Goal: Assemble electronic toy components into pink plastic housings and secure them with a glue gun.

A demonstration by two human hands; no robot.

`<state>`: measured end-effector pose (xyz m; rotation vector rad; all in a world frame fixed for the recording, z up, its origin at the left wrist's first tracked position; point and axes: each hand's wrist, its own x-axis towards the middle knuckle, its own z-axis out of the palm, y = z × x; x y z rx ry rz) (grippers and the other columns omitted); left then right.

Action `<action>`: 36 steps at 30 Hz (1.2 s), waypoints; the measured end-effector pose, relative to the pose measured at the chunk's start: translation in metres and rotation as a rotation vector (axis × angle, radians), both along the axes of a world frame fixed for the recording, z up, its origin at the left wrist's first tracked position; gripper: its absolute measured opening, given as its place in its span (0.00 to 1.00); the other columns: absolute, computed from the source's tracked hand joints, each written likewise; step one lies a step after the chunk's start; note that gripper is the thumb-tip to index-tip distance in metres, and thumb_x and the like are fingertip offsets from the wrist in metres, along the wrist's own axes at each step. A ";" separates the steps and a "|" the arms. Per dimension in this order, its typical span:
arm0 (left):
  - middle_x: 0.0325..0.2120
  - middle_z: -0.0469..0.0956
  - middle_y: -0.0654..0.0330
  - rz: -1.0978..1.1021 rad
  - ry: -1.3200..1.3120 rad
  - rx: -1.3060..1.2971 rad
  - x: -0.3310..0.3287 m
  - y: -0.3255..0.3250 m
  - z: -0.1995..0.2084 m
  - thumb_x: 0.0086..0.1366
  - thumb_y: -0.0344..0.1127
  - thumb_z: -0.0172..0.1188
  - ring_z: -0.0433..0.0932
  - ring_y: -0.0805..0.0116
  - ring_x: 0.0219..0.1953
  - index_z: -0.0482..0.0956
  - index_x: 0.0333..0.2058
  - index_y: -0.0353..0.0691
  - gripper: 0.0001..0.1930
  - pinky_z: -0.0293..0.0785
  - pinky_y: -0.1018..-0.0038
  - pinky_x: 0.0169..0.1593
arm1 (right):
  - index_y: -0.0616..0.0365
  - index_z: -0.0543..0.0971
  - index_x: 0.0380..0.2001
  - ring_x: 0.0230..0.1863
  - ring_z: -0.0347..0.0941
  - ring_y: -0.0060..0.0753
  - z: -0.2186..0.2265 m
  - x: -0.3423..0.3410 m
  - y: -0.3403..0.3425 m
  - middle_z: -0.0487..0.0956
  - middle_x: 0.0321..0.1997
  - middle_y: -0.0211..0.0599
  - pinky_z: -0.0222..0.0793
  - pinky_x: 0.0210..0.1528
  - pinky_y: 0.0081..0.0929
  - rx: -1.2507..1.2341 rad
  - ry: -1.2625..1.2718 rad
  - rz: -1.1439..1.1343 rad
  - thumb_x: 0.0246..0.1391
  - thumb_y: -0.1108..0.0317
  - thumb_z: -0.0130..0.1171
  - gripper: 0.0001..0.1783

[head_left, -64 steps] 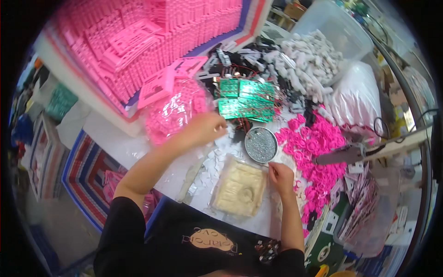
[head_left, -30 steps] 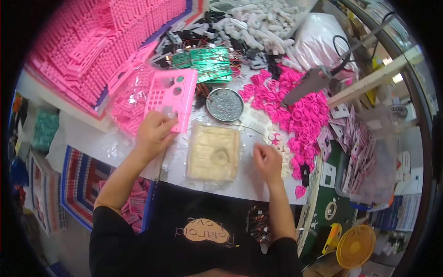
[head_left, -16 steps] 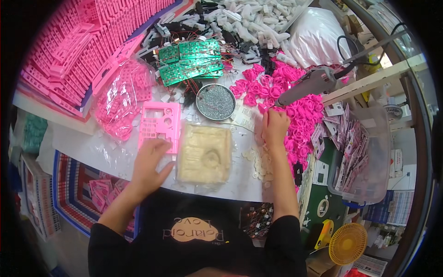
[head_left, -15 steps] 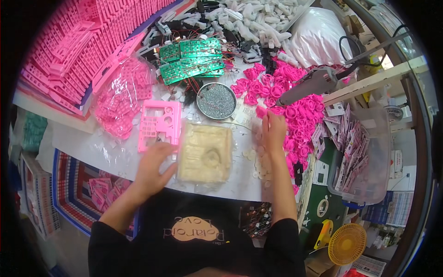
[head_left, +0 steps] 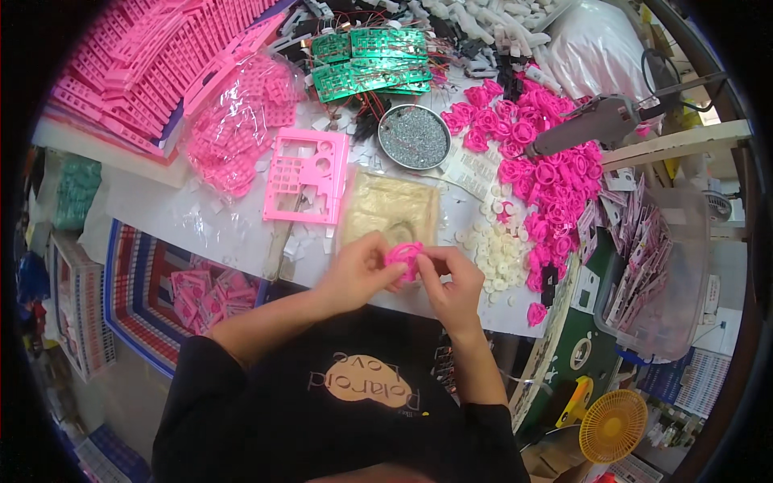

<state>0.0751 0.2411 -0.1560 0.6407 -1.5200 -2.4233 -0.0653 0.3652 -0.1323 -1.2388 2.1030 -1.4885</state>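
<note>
My left hand [head_left: 358, 274] and my right hand [head_left: 453, 288] meet in front of my chest, over the table's near edge. Between their fingertips they pinch one small bright pink ring-shaped plastic part [head_left: 405, 254]. Just beyond the hands lies a yellowish flat pad [head_left: 386, 196] in clear wrapping. A pink plastic panel [head_left: 308, 169] with many cut-outs rests to its left. To the right spreads a heap of similar pink ring parts [head_left: 555, 181], with a scatter of small whitish discs [head_left: 495, 258] beside it.
A round tin of small metal screws [head_left: 415, 137] stands behind the pad, before stacked green circuit boards [head_left: 370, 72]. A grey electric screwdriver [head_left: 584, 125] hangs over the pink heap. Pink panels [head_left: 137, 72] and a bag of pink parts [head_left: 237, 121] fill the far left.
My right hand has come from the pink heap to the middle with a pink ring part. My left hand has left the panel's side and joined it. The view has shifted.
</note>
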 end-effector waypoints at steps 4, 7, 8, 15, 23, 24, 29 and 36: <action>0.35 0.80 0.53 -0.176 -0.265 -0.452 0.023 -0.009 0.025 0.66 0.32 0.65 0.82 0.69 0.31 0.72 0.43 0.34 0.13 0.78 0.73 0.34 | 0.58 0.80 0.31 0.24 0.77 0.38 0.005 -0.016 -0.009 0.79 0.26 0.38 0.71 0.27 0.32 0.194 0.269 0.110 0.54 0.68 0.67 0.06; 0.41 0.80 0.52 -0.147 -0.235 -1.019 0.031 -0.017 0.022 0.61 0.36 0.69 0.81 0.60 0.40 0.75 0.46 0.34 0.18 0.77 0.66 0.42 | 0.56 0.78 0.29 0.26 0.77 0.45 -0.005 -0.031 -0.030 0.80 0.27 0.39 0.72 0.29 0.39 0.276 0.436 0.133 0.56 0.65 0.63 0.07; 0.44 0.79 0.51 -0.066 -0.125 -1.150 0.030 -0.019 0.011 0.59 0.37 0.69 0.80 0.56 0.45 0.76 0.48 0.35 0.21 0.76 0.62 0.46 | 0.55 0.77 0.28 0.27 0.77 0.46 -0.011 -0.035 -0.037 0.80 0.27 0.38 0.72 0.30 0.41 0.288 0.493 0.137 0.57 0.64 0.61 0.08; 0.56 0.73 0.48 -0.244 -0.030 -1.543 0.020 -0.019 -0.010 0.55 0.41 0.70 0.69 0.49 0.61 0.76 0.53 0.37 0.28 0.65 0.50 0.61 | 0.54 0.77 0.28 0.29 0.79 0.50 -0.028 -0.036 -0.053 0.82 0.27 0.41 0.71 0.30 0.47 0.622 0.551 0.148 0.56 0.60 0.62 0.10; 0.49 0.73 0.45 0.375 -0.400 -1.439 0.045 -0.125 -0.006 0.54 0.36 0.70 0.72 0.44 0.51 0.71 0.57 0.35 0.32 0.68 0.56 0.57 | 0.54 0.79 0.40 0.26 0.78 0.45 0.000 -0.041 -0.046 0.80 0.23 0.40 0.71 0.29 0.40 0.552 0.282 0.157 0.57 0.58 0.64 0.14; 0.49 0.73 0.45 0.365 -0.503 -1.438 0.052 -0.135 -0.013 0.54 0.36 0.69 0.73 0.44 0.50 0.70 0.57 0.34 0.32 0.69 0.57 0.56 | 0.54 0.80 0.41 0.25 0.78 0.44 0.004 -0.039 -0.046 0.80 0.22 0.39 0.70 0.28 0.39 0.524 0.230 0.136 0.56 0.58 0.65 0.14; 0.50 0.73 0.43 0.333 -0.674 -1.257 0.055 -0.138 -0.009 0.55 0.34 0.67 0.75 0.44 0.48 0.68 0.60 0.33 0.34 0.73 0.61 0.53 | 0.56 0.82 0.38 0.21 0.75 0.35 -0.001 -0.029 -0.047 0.77 0.20 0.36 0.68 0.26 0.30 0.334 0.139 0.089 0.55 0.63 0.66 0.10; 0.54 0.74 0.49 0.628 -0.302 -1.248 0.066 -0.147 -0.013 0.65 0.27 0.56 0.75 0.56 0.54 0.67 0.62 0.33 0.26 0.70 0.64 0.59 | 0.60 0.79 0.49 0.26 0.73 0.21 -0.001 -0.012 -0.045 0.81 0.38 0.36 0.71 0.32 0.22 0.096 -0.223 0.108 0.56 0.67 0.67 0.18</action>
